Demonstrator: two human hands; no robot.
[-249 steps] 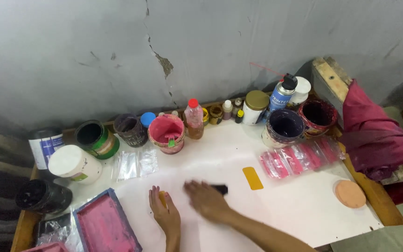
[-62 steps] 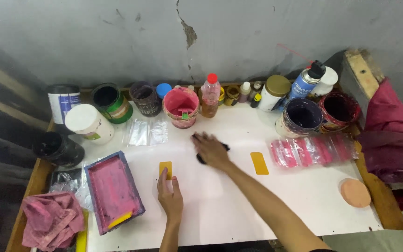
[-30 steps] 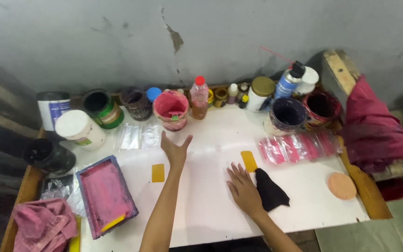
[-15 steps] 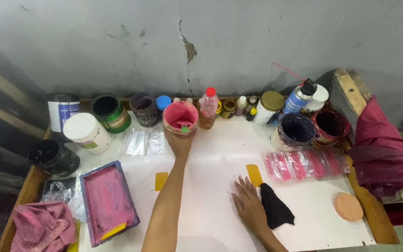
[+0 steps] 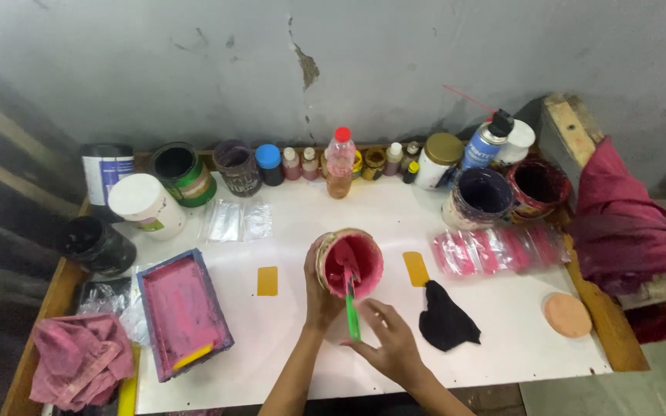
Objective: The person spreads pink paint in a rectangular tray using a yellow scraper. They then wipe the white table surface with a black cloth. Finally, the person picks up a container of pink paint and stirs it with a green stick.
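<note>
My left hand (image 5: pixel 319 296) grips the side of a round tub of pink paint (image 5: pixel 350 262), which stands on the white table (image 5: pixel 302 223) near its middle. My right hand (image 5: pixel 388 339) pinches the green handle of a stick (image 5: pixel 352 304) whose far end dips into the pink paint. A black cloth (image 5: pixel 445 317) lies just right of my right hand. Two small yellow rectangular pieces (image 5: pixel 267 280) (image 5: pixel 415 269) lie flat on either side of the tub.
Paint cans, jars, bottles and a spray can (image 5: pixel 486 140) line the back edge by the wall. A pink-stained tray (image 5: pixel 183 314) and pink rag (image 5: pixel 79 358) sit at the left. Clear bags (image 5: pixel 234 222), a row of pink packets (image 5: pixel 499 248) and a round peach pad (image 5: pixel 566 314) also lie on the table.
My left hand has brought the pink paint tub from the back row to the table's middle. My right hand left the black cloth and took hold of the green stick.
</note>
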